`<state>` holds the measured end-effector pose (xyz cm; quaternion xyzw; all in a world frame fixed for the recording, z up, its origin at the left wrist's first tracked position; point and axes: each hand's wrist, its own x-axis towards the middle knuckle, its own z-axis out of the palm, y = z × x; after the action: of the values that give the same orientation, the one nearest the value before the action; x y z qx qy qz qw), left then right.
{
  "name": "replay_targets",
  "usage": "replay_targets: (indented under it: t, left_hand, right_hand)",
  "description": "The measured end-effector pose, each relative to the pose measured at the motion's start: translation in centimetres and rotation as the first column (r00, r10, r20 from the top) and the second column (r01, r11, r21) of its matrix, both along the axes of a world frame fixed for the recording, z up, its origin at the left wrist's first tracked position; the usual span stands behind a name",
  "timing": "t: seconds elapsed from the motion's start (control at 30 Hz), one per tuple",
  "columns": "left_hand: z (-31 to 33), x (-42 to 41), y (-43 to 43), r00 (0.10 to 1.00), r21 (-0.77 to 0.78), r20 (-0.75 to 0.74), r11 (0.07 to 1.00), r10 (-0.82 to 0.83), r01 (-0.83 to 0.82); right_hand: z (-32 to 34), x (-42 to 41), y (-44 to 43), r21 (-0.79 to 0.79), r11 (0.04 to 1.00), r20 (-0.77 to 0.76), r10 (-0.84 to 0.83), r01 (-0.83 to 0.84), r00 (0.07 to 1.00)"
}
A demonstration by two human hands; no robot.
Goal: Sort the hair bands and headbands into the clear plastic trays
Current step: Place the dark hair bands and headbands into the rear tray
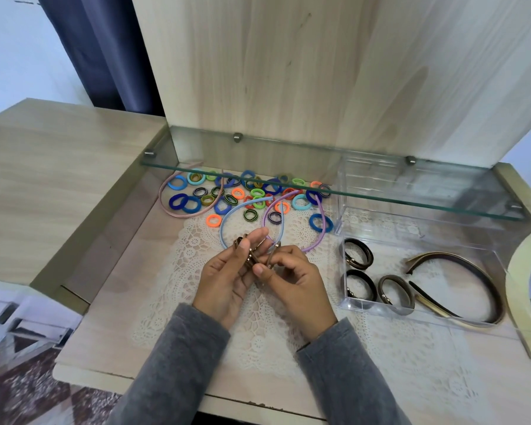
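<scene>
My left hand point(227, 271) and my right hand point(292, 277) meet above the lace mat, and both pinch brown hair bands point(249, 258) with small metal beads. Several coloured hair bands point(252, 191) lie scattered at the back under the glass shelf. Pink point(163, 204), blue point(224, 222) and purple point(318, 237) thin headbands lie among them. A clear plastic tray point(442, 320) on the right holds three brown and black coiled bands point(360, 254) and dark and gold headbands point(472, 271). A second clear tray point(380, 191) stands behind it.
A glass shelf point(319, 179) on metal pegs hangs over the back of the wooden desk. A white lace mat point(258, 332) covers the desk middle. A wooden panel rises behind; a patterned floor shows at lower left.
</scene>
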<state>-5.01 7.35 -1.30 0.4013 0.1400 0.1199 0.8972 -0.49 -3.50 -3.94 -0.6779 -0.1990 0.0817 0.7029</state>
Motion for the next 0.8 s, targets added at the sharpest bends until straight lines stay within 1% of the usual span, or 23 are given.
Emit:
replay_targets:
  t: [0.17, 0.3, 0.5, 0.67, 0.8]
  left_hand:
    - [0.11, -0.06, -0.08, 1.000, 0.014, -0.002, 1.000, -0.009, 0.009]
    - [0.06, -0.03, -0.02, 1.000, -0.004, 0.012, 1.000, -0.020, 0.020]
    - [-0.40, -0.04, 0.40, 0.995, -0.035, 0.083, 0.997, -0.059, 0.062]
    - [-0.59, 0.02, 0.52, 0.996, -0.061, 0.079, 0.997, -0.041, 0.046]
    - [-0.72, 0.05, 0.53, 0.997, -0.067, 0.071, 0.998, 0.017, -0.013]
  right_hand:
    - [0.18, 0.04, -0.13, 0.018, 1.000, 0.027, 0.007, -0.007, 1.000]
    - [-0.01, 0.09, -0.15, 0.026, 1.000, 0.028, -0.011, 0.011, 1.000]
    - [-0.03, 0.11, -0.24, 0.018, 1.000, 0.049, 0.003, -0.004, 0.999]
    - [-0.01, 0.11, -0.24, -0.002, 1.000, 0.065, 0.013, -0.013, 0.998]
    - [0.06, 0.03, -0.25, -0.013, 1.000, 0.043, 0.024, -0.024, 0.999]
